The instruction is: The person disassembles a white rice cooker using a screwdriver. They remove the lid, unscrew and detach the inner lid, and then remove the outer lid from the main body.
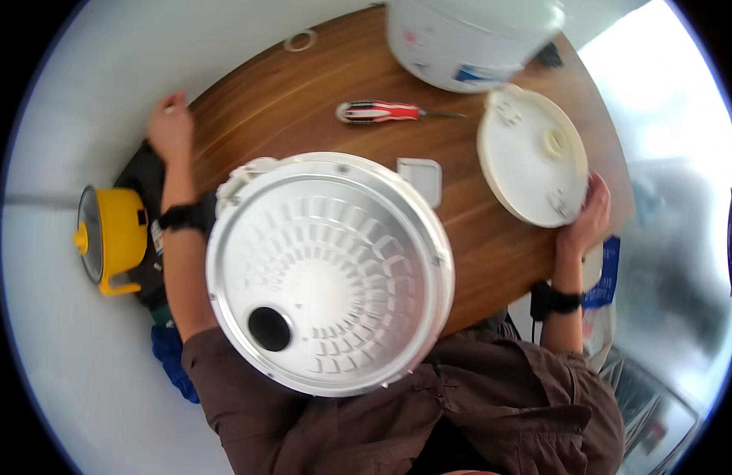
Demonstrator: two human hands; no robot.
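Note:
My right hand [589,218] grips the lower right edge of a round white plastic lid cover [531,154], which is tilted up and has a small ring and mounting points on its face. My left hand [171,131] is at the far left edge of the table, its fingers curled closed. Whether anything small is in them I cannot make out. Between my arms, close to my body, is a large round lid [326,269] with a dimpled silver metal inside, a dark round hole and a white plastic rim with a hinge.
A red and black screwdriver [382,112] lies mid-table near a small white square piece [421,180]. Behind stands a white rice cooker body [469,39]. A white ring [300,40] rests at the back edge. To the left is a yellow pot [122,229] with a lid.

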